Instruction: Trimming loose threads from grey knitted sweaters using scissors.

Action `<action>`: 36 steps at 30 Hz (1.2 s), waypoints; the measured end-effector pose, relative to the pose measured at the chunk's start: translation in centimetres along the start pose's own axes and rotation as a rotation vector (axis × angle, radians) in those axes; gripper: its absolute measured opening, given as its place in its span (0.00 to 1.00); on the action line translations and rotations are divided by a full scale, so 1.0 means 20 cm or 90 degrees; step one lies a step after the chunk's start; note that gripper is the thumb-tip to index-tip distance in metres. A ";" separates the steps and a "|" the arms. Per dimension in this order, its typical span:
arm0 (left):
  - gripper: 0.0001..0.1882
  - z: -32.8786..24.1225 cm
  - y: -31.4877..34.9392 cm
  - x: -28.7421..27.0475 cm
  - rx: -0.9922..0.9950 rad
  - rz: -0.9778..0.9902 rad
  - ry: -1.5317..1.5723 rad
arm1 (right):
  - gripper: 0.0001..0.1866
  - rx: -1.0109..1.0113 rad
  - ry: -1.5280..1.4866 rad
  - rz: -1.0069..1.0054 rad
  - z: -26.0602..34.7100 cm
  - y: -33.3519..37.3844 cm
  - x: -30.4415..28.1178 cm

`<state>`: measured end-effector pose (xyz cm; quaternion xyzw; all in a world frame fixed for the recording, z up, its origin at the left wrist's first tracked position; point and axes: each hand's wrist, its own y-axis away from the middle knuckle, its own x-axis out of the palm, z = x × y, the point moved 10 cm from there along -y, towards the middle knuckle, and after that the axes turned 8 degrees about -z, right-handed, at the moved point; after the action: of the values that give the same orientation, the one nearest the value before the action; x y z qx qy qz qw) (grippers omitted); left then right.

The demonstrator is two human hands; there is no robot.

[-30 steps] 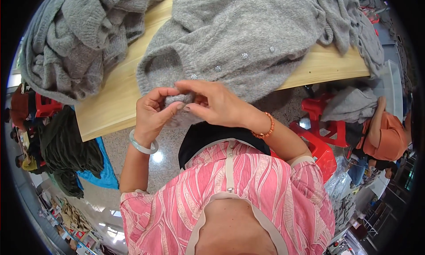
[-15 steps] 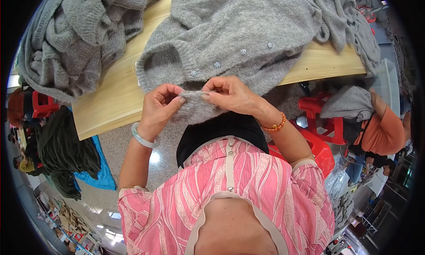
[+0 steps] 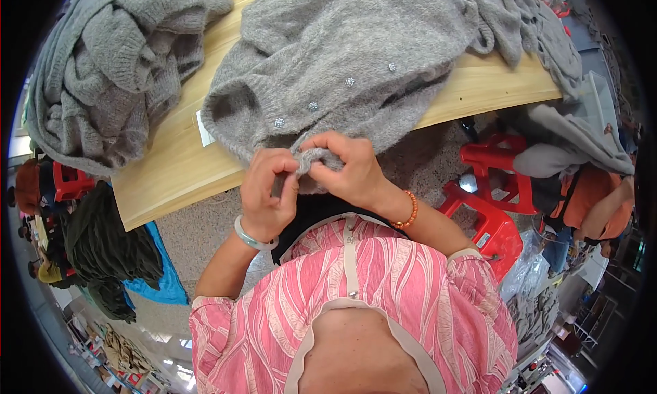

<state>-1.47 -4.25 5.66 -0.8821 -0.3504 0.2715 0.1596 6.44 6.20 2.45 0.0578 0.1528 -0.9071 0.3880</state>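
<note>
Together, left hand and right hand pinch a gray knit cardigan, its weight seemingly borne by the counter beyond.

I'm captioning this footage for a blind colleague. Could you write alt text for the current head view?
A person's left hand and right hand hold a bunched part of a gray knit garment with sparkling round buttons, at the near edge of a wooden table. A heap of gray knitwear lies to the left; red stools stand at right.
</note>
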 end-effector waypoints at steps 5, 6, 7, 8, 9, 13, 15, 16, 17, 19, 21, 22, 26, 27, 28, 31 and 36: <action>0.17 -0.19 0.03 -0.03 0.168 -0.023 -0.033 | 0.17 -0.239 -0.006 -0.038 0.18 0.04 -0.07; 0.18 -0.22 0.03 -0.03 0.185 -0.020 -0.034 | 0.18 -0.245 -0.007 -0.034 0.18 0.04 -0.08; 0.18 -0.21 0.02 -0.04 0.179 -0.028 -0.039 | 0.18 -0.246 -0.010 -0.023 0.18 0.04 -0.08; 0.17 -0.20 0.02 -0.03 0.167 -0.012 -0.015 | 0.18 -0.271 -0.024 -0.012 0.19 0.05 -0.07; 0.17 -0.19 0.02 -0.03 0.154 0.004 0.010 | 0.18 -0.295 -0.039 0.000 0.21 0.06 -0.07; 0.16 -0.15 0.00 -0.02 0.087 0.005 0.064 | 0.18 -0.279 -0.042 0.038 0.21 0.05 -0.05; 0.16 -0.14 -0.01 -0.01 0.068 0.024 0.086 | 0.20 -0.282 -0.065 -0.020 0.19 0.05 -0.08; 0.16 -0.14 -0.02 -0.02 0.064 0.018 0.085 | 0.20 -0.281 -0.065 -0.013 0.18 0.06 -0.06; 0.17 -0.15 -0.02 -0.01 0.091 0.033 0.062 | 0.20 -0.284 -0.048 -0.044 0.17 0.07 -0.07; 0.17 -0.15 -0.02 -0.01 0.115 0.046 0.038 | 0.19 -0.286 -0.030 -0.071 0.16 0.07 -0.07; 0.17 -0.20 0.00 -0.01 0.195 0.052 -0.016 | 0.18 -0.288 -0.027 -0.077 0.15 0.08 -0.06; 0.17 -0.20 0.01 -0.01 0.192 0.049 -0.016 | 0.18 -0.287 -0.027 -0.073 0.14 0.09 -0.06; 0.16 -0.26 0.06 0.01 0.297 0.032 -0.136 | 0.17 -0.273 -0.021 -0.115 0.08 0.13 -0.06; 0.16 -0.28 0.08 0.02 0.328 0.028 -0.160 | 0.17 -0.250 -0.028 -0.136 0.06 0.14 -0.06; 0.16 -0.28 0.08 0.02 0.327 0.025 -0.160 | 0.17 -0.250 -0.027 -0.133 0.05 0.15 -0.05; 0.18 -0.28 0.10 0.04 0.356 0.032 -0.190 | 0.17 -0.198 -0.081 -0.147 -0.01 0.16 -0.05; 0.19 -0.31 0.12 0.06 0.407 0.044 -0.206 | 0.14 -0.167 -0.093 -0.161 -0.10 0.20 -0.04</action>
<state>4.25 -5.73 9.10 -0.7447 -0.2382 0.5088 0.3603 9.83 4.79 -0.13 -0.0792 0.2472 -0.9227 0.2851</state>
